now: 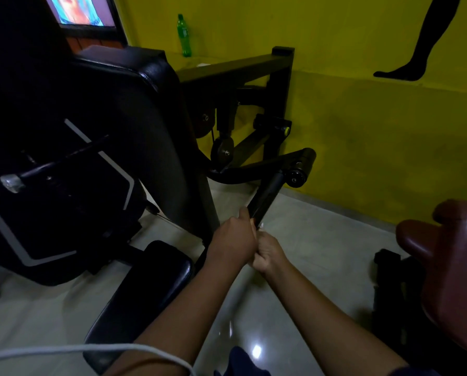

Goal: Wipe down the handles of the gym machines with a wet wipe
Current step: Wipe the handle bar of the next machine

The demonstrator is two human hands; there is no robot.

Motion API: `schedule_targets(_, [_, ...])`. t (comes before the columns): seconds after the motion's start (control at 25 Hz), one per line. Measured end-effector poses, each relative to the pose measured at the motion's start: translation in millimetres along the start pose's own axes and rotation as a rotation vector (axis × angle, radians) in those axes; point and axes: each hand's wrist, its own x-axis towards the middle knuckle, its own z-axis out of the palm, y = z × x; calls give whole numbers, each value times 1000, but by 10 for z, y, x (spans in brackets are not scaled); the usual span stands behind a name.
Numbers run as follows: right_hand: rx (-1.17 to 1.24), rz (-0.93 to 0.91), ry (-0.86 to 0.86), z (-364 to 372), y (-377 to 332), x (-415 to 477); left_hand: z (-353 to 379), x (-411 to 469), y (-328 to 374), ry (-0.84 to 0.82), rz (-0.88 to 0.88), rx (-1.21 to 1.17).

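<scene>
A black machine handle (267,196) slants down from a pivot arm toward me in the middle of the view. My left hand (233,240) grips its lower end, thumb up along the bar. Right beside it, my right hand (269,253) is curled in a fist just below the handle's tip. A small white speck (261,226) shows between the hands at the tip; I cannot tell if it is the wipe. The rest of any wipe is hidden by my fingers.
The black padded seat back (134,126) of the machine stands at left, a black seat pad (145,289) below it. A green bottle (184,36) stands on a ledge by the yellow wall (362,118). A dark red padded seat (449,256) is at right. A white cable (91,350) crosses the bottom left.
</scene>
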Motion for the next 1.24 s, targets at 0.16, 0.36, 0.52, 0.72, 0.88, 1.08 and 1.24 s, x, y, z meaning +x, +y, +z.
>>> schedule_targets(0.16, [54,-46,128,76,-236,112,-22,1,2,-14,-19,3])
schedule_targets(0.36, [-169,-532,471,200,-121,-152,-18,8,-13,-10,-7,-27])
schedule_targets(0.52, [-673,-932,506,85,-165,-113,-3,19,-21,4,7,1])
schedule_targets(0.72, [-1214,-1266,355,42,-499,69,13,37,-36,-4,-1,8])
schedule_targets(0.88, [-1539,-1562,-9,-240,-443,-178,24,35,-45,-5,11,-12])
schedule_targets(1.08, [-1971,-1472,31,113,-960,80,-13,27,-22,-13,-14,12])
schedule_targets(1.24, [-2500,-1156,-281,429,-981,-120,-32,18,-1,-22,-18,25])
